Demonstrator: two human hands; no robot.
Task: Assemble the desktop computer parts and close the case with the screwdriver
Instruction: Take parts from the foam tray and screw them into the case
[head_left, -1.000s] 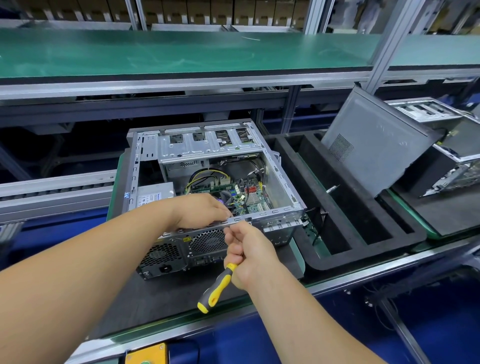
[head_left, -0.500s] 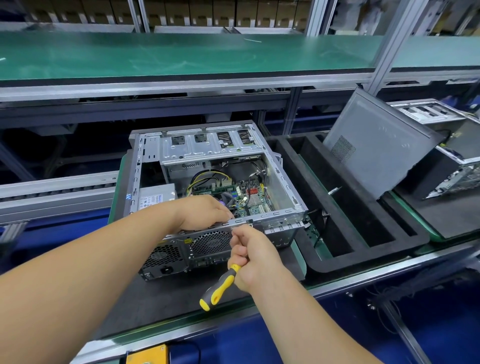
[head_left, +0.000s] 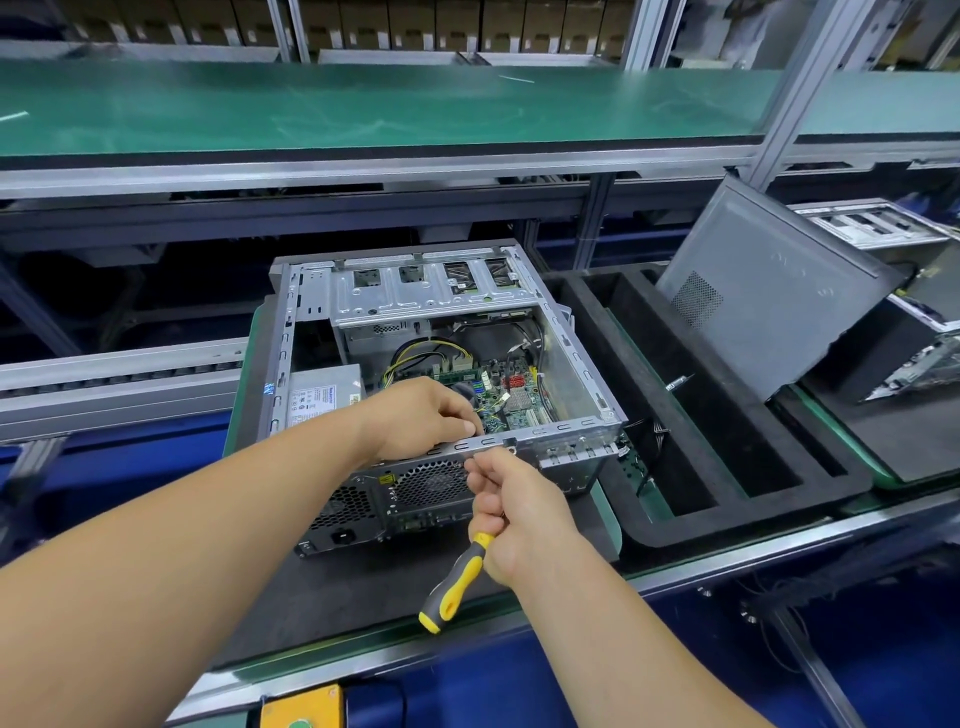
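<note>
Fingers (head_left: 470, 427) of my left hand (head_left: 415, 415) pinch at the case (head_left: 561, 447) rim, frame centre, right hand (head_left: 514, 514) gripping the screwdriver (head_left: 457, 584); parts appear fitted, while the panel (head_left: 769, 301) at right remains unmounted.

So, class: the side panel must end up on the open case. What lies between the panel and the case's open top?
The side panel leans in the black foam tray, right of the computer case. Over the opening, the left hand reaches inside and the right hand, holding the screwdriver, works at the near rim. Nothing else visible blocks it.
</note>
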